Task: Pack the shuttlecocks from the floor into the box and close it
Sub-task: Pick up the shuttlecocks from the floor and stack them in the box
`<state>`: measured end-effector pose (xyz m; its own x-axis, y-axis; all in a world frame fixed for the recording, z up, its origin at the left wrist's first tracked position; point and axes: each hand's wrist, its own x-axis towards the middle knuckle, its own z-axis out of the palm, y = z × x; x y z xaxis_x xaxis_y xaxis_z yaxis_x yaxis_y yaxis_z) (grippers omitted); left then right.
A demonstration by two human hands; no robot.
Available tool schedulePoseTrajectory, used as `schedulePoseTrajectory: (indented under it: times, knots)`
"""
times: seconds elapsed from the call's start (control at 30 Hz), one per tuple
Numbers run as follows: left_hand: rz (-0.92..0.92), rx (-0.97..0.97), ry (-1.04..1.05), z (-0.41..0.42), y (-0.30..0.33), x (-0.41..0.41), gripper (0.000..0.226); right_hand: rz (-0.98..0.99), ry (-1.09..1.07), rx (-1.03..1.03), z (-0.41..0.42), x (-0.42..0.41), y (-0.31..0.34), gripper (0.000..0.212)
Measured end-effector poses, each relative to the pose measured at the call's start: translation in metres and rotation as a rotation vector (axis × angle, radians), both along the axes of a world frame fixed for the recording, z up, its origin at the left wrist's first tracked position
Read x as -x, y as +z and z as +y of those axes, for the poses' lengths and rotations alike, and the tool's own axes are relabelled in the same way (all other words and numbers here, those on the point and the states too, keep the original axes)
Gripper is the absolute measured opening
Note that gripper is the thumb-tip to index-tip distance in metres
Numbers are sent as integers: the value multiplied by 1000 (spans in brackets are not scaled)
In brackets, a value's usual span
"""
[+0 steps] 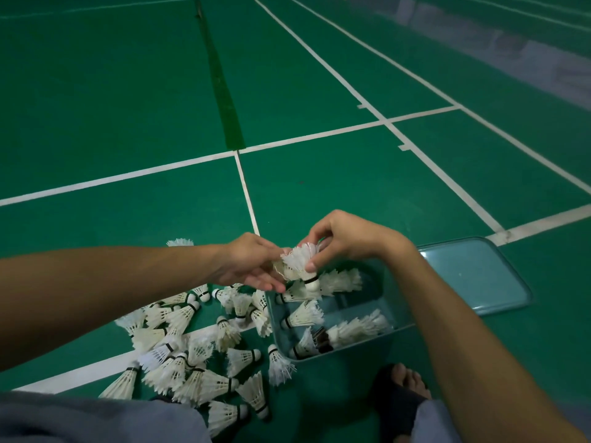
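Observation:
Both hands meet above the far left corner of the teal box [335, 362]. My right hand [339, 239] pinches a white feather shuttlecock [299, 262] by its skirt, cork end down. My left hand [252, 262] touches the same shuttlecock from the left, thumb and fingers on its feathers. Several shuttlecocks [323, 311] lie inside the box. A pile of loose shuttlecocks [188, 346] covers the green floor left of the box.
The box's teal lid [473, 276] lies flat on the floor behind and right of the box. My foot in a dark sandal [399, 391] rests just in front of the box. White court lines [128, 177] cross the green floor [128, 91].

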<state>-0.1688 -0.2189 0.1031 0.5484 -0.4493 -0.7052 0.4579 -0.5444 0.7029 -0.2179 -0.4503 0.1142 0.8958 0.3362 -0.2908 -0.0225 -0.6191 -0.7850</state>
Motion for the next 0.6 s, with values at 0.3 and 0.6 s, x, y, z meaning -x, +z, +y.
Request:
schedulePoseTrajectory:
  times: [0.3, 0.6]
  knots:
    - [-668, -343, -456, -11, -29, -7, 22, 76, -360, 207, -39, 8, -44, 38]
    - [-873, -431, -643, -21, -47, 4, 39, 179, -463, 376, -10, 30, -160, 25]
